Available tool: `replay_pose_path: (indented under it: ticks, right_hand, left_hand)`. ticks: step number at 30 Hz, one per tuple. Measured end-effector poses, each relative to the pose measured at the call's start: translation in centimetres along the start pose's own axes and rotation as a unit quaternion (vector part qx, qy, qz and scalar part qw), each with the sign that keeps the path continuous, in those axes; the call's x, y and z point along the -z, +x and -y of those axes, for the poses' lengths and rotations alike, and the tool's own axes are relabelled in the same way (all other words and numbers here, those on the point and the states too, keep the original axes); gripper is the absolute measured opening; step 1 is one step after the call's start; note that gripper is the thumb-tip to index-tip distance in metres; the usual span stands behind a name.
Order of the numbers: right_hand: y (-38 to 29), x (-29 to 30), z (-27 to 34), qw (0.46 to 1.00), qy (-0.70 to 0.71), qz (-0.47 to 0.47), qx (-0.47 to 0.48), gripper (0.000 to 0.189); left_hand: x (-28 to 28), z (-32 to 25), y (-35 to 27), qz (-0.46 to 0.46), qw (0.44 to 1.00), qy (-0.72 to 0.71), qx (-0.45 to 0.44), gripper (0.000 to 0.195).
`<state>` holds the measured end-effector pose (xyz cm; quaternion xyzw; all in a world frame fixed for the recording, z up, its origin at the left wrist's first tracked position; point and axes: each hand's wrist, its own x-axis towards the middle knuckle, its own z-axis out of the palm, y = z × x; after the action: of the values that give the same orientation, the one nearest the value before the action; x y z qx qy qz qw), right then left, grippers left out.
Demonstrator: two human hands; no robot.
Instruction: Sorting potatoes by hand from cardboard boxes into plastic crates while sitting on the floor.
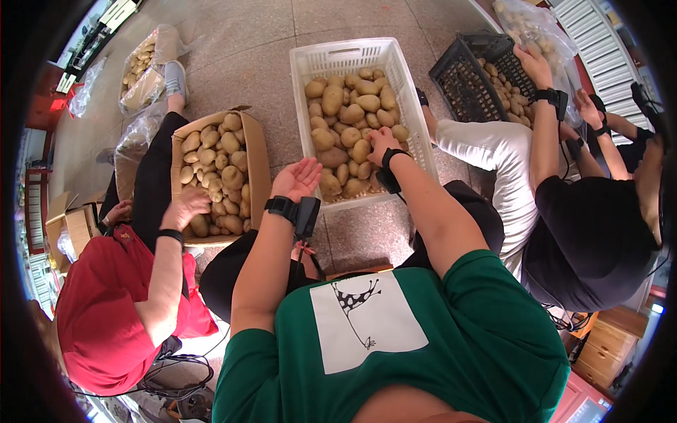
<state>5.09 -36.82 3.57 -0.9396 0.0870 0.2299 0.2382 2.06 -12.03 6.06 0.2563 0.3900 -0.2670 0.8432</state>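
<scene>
Potatoes (351, 113) lie heaped in a white plastic crate (412, 100) on the floor in front of me. My right hand (383, 146) is over the right side of the heap, its fingertips at a potato; whether it grips one I cannot tell. Palm up and fingers apart, my left hand (297, 178) is just outside the crate's lower left corner and holds nothing. Each of my wrists wears a black strap with a device.
A cardboard box of potatoes (259, 158) stands at left, with a co-worker's hand (191, 207) in it. At right a black plastic crate (463, 90) holds potatoes beside another co-worker's hand (534, 63). A plastic-lined box of potatoes (164, 47) stands at the upper left.
</scene>
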Motion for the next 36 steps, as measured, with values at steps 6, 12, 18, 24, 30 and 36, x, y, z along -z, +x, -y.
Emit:
replay_pose_path:
  ticks: [6, 12, 18, 24, 30, 36]
  right_hand:
    - [1.2, -1.3, -0.7, 0.999, 0.006, -0.032, 0.011, 0.039]
    - [1.4, -2.3, -2.1, 0.999, -0.025, 0.006, 0.03, 0.033]
    - [-0.3, -0.9, -0.6, 1.0, 0.028, 0.006, 0.013, 0.025]
    - [-2.7, 1.1, 2.5, 0.984, 0.169, 0.015, 0.057, 0.025]
    - [-4.6, 1.1, 6.4, 0.966, 0.179, -0.002, 0.186, 0.028]
    - [-7.9, 2.5, 10.2, 0.942, 0.202, 0.031, 0.267, 0.025]
  left_hand:
    - [0.6, 0.0, 0.6, 0.01, 1.0, 0.0, -0.001, 0.023]
    - [0.7, 0.0, 0.8, 0.022, 1.0, 0.007, 0.003, 0.026]
    - [0.0, 0.3, 0.2, 0.013, 1.0, 0.019, -0.002, 0.026]
    - [0.3, 0.6, 0.8, -0.006, 0.999, 0.034, -0.003, 0.022]
    - [1.3, 0.9, 2.0, 0.059, 0.996, 0.047, 0.051, 0.017]
    - [0.4, 1.6, 0.2, 0.065, 0.997, 0.028, 0.023, 0.024]
